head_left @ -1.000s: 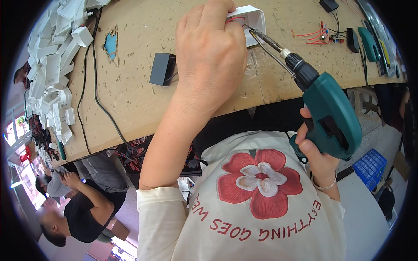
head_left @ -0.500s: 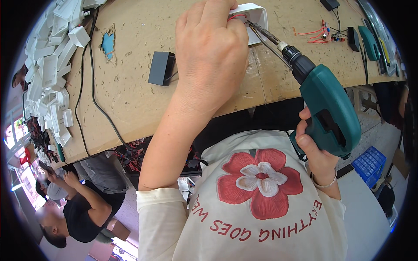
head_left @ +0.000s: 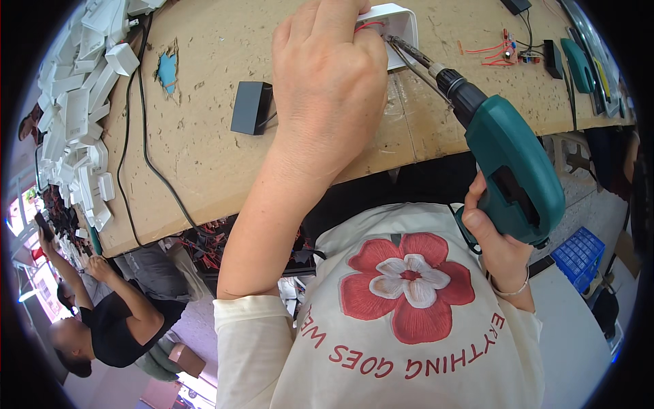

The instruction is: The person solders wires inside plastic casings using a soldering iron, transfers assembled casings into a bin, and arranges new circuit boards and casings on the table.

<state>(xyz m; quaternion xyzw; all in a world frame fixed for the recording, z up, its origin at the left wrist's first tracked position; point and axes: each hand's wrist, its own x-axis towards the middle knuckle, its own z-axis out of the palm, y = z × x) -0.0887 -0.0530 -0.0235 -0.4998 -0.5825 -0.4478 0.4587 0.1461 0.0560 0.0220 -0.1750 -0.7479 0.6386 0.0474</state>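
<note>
My right hand (head_left: 497, 235) grips the handle of a green soldering gun (head_left: 514, 160), which slants up and left. Its thin hot tip and the feed tube beside it reach into a white plastic case (head_left: 407, 28) near the top edge. A red wire (head_left: 370, 25) shows inside the case, close to the tip. My left hand (head_left: 332, 68) is closed at the case's left side, back of the hand up; its fingertips are hidden. A black box-shaped part (head_left: 251, 108) with a thin wire stands on the cardboard left of my left wrist.
White plastic cases (head_left: 85, 112) are heaped along the table's left side, beside black cables (head_left: 144, 136). Far right lie a small circuit board (head_left: 508, 53) with red wires, another black box (head_left: 552, 60) and a green tool (head_left: 579, 66). A co-worker (head_left: 129, 317) sits at left.
The soldering gun has shifted slightly left, its tip still in the case. My left hand barely moves. At left, the co-worker has leaned away and raised one arm holding a dark object.
</note>
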